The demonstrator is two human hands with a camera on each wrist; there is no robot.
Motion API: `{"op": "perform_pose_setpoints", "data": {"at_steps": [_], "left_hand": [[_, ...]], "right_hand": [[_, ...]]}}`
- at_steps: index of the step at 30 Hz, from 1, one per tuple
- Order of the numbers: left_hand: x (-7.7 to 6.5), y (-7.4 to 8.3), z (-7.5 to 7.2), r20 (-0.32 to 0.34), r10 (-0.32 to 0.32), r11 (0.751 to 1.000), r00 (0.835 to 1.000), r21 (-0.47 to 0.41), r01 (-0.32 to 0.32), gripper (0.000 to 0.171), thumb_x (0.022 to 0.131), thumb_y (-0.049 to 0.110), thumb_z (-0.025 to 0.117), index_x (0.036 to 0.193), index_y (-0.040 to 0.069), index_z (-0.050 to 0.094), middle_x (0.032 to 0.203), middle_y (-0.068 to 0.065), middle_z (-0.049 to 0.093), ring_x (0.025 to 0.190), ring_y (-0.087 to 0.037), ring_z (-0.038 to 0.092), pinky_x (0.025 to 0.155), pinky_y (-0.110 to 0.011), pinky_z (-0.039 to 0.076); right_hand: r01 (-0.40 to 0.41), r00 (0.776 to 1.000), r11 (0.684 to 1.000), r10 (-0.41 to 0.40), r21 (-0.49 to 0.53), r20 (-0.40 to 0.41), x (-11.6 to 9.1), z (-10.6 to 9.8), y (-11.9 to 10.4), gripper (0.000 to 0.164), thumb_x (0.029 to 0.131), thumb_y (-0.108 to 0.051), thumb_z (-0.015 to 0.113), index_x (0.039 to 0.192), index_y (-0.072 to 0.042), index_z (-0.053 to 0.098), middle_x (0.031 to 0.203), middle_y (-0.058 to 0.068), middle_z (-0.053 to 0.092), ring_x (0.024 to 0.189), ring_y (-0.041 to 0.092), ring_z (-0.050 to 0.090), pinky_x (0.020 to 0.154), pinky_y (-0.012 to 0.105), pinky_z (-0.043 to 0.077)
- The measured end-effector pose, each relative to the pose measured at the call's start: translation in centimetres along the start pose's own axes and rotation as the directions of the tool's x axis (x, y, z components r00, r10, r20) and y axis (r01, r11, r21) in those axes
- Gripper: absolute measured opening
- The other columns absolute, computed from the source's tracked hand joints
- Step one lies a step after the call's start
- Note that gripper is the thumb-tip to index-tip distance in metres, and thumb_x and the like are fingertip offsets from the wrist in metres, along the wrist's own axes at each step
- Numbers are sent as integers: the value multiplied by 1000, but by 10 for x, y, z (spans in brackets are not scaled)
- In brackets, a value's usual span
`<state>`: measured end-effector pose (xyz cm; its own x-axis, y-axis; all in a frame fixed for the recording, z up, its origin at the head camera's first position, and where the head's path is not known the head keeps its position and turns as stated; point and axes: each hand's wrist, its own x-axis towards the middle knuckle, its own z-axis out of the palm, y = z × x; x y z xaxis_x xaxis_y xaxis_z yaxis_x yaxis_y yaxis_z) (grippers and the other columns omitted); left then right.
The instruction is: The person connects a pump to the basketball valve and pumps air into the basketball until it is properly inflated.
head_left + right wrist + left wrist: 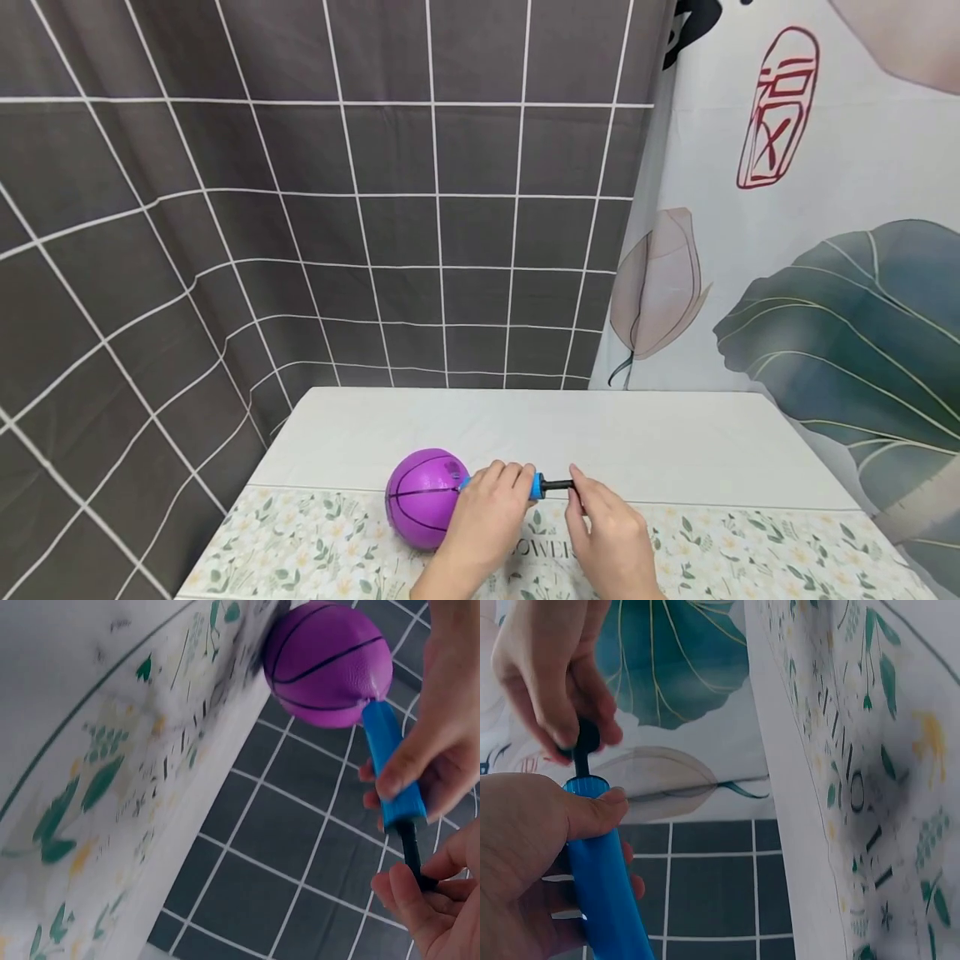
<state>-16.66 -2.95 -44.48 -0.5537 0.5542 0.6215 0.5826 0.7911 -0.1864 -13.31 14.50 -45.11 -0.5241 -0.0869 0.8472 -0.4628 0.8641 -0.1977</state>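
Observation:
A purple ball [420,504] with black lines rests on the table, left of both hands. Against its right side stands the front end of a blue hand pump [395,761]; a needle between them is too small to make out. My left hand [489,518] grips the pump's blue barrel, thumb along one side and fingers round the other in the left wrist view. At the far end, my right hand [613,533] pinches the black handle [589,737] between thumb and fingers. A short length of black rod [557,485] shows between barrel and handle.
The white table [525,425] carries a flowered band [300,537] with lettering along its near part. Behind it hangs a dark curtain [382,225] with white grid lines. To the right is a white curtain [720,250] printed with leaves and a red mark.

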Motion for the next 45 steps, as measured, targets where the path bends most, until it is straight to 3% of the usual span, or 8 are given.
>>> {"op": "perform_pose_setpoints", "data": {"at_steps": [3, 8, 13, 18, 25, 34, 45], "left_hand": [[-1, 2, 2, -24, 8, 1000, 1000, -24, -8, 41, 82, 32, 83, 114, 10, 70, 100, 2, 70, 86, -11, 64, 80, -27, 58], [-4, -2, 7, -62, 14, 998, 998, -53, -17, 43, 79, 33, 84, 116, 14, 71, 102, 5, 72, 93, -9, 67, 90, -26, 56], [-8, -10, 8, -41, -10, 999, 999, -53, 7, 48, 79, 30, 83, 121, 13, 67, 111, 4, 73, 102, -11, 68, 98, -29, 54], [-9, -18, 5, -10, -56, 996, 998, -73, 56, 48, 79, 26, 83, 122, 13, 66, 118, 2, 72, 108, -14, 67, 100, -31, 53], [-9, -23, 4, -32, -67, 994, 997, -93, 64, 46, 80, 26, 82, 121, 14, 68, 113, 3, 72, 103, -13, 68, 98, -30, 54], [-7, -20, 5, -94, -36, 999, 995, -41, 32, 43, 78, 27, 85, 115, 11, 71, 103, -1, 72, 92, -15, 68, 90, -32, 58], [-5, -4, 8, -116, 23, 1000, 993, -3, -23, 43, 76, 32, 84, 112, 11, 71, 99, 2, 72, 88, -13, 67, 86, -28, 58]], "right_hand": [[5, 1000, 1000, -5, 20, 11, -2, 2, -2, 37, 71, 5, 79, 108, 4, 74, 88, 11, 76, 61, 8, 68, 53, 12, 52], [-25, 999, 998, 22, 49, 46, -2, -2, 3, 38, 69, 3, 83, 107, -1, 76, 89, 5, 76, 65, 8, 70, 57, 9, 52], [-42, 999, 998, 41, 40, 27, 2, -11, 16, 36, 71, 4, 79, 107, 0, 76, 89, 6, 77, 67, 11, 72, 59, 10, 54], [-121, 992, 993, 121, -4, 24, 7, -24, 29, 36, 72, 6, 77, 108, 0, 76, 88, 9, 77, 63, 14, 71, 55, 12, 53], [-201, 978, 979, 203, -44, 49, 11, -33, 37, 34, 76, 5, 74, 110, 1, 75, 88, 11, 77, 61, 16, 70, 52, 13, 52], [-128, 992, 991, 128, -30, 2, 10, -22, 26, 35, 74, 9, 76, 109, 4, 75, 88, 13, 76, 59, 14, 70, 50, 16, 54], [-51, 997, 999, 52, -16, 62, 1, 1, -3, 37, 71, 6, 81, 108, 4, 75, 86, 9, 76, 59, 7, 67, 52, 10, 51]]}}
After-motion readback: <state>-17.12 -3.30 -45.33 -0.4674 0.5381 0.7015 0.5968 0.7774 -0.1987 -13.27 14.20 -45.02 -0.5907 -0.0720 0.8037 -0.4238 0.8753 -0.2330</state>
